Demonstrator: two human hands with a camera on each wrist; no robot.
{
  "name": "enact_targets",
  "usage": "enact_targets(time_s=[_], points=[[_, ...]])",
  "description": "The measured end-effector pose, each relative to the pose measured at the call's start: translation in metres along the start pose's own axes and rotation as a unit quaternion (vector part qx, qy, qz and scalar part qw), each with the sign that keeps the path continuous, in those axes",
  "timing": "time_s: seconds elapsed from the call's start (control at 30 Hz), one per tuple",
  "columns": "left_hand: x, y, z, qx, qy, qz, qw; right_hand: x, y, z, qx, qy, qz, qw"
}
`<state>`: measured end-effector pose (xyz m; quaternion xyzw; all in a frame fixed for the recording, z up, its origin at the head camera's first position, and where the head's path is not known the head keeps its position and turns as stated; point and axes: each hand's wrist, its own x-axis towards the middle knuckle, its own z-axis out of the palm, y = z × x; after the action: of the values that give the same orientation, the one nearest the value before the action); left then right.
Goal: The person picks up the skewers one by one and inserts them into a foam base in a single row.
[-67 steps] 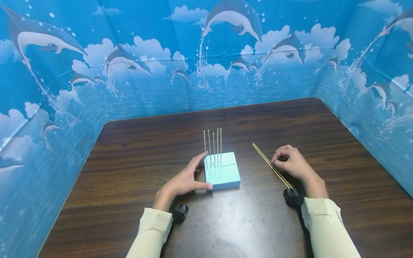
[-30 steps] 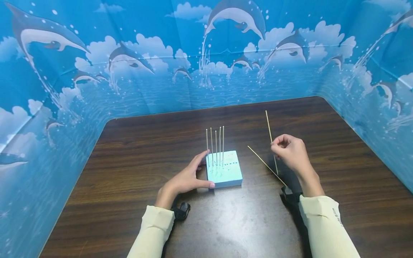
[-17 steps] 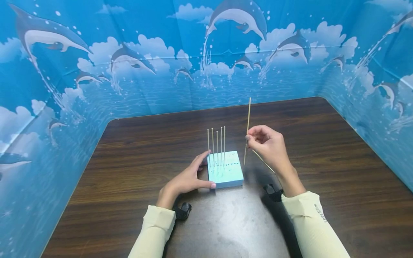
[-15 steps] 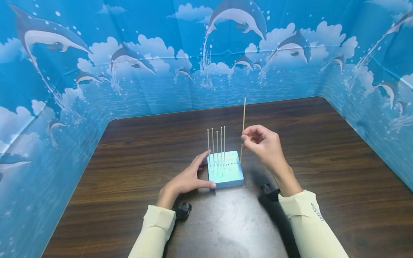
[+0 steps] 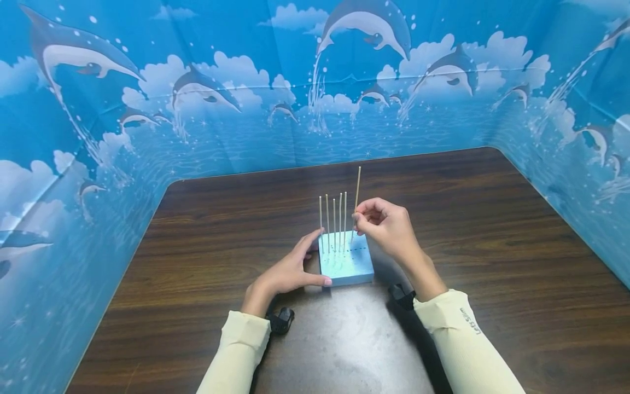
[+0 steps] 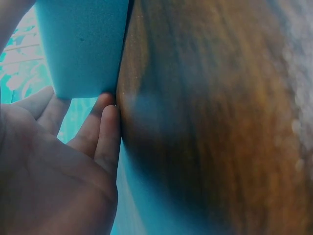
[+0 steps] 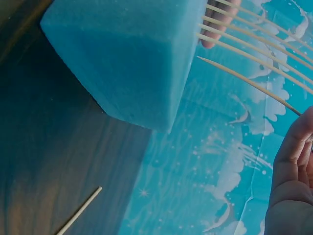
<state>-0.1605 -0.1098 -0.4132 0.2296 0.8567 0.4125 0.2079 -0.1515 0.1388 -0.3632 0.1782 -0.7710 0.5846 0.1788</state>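
Note:
A light-blue foam block (image 5: 351, 268) lies flat on the table, with rows of small dark marks on its top. Several thin bamboo skewers (image 5: 334, 224) stand upright in its left half. My left hand (image 5: 290, 271) grips the block's left side, thumb at the near corner and fingers at the far one. My right hand (image 5: 389, 224) pinches another bamboo skewer (image 5: 357, 189), nearly upright over the block's far part. In the right wrist view that skewer's pointed tip (image 7: 203, 59) is very near the block's top; I cannot tell whether it touches.
One loose skewer (image 7: 78, 211) lies on the table in the right wrist view; my right arm hides it in the head view. The dark wood-grain table (image 5: 206, 235) is bordered by a blue dolphin-print curtain (image 5: 246, 137). Each wrist wears a black camera (image 5: 281, 321).
My right hand has picked up one of two skewers from the table, turned it upright and carried it left over the block. The left hand has kept its grip on the block.

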Motion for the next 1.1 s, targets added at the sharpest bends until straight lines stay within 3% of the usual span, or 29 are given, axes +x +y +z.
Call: enact_targets(time_s=[0.43, 1.1], points=[[0.001, 0.003, 0.000, -0.007, -0.001, -0.003, 1.0000, -0.007, 0.006, 0.003, -0.031, -0.014, 0.025, 0.999], [0.001, 0.000, 0.001, -0.006, 0.005, -0.012, 0.9999, -0.019, 0.019, 0.007, -0.057, -0.038, -0.008, 0.998]])
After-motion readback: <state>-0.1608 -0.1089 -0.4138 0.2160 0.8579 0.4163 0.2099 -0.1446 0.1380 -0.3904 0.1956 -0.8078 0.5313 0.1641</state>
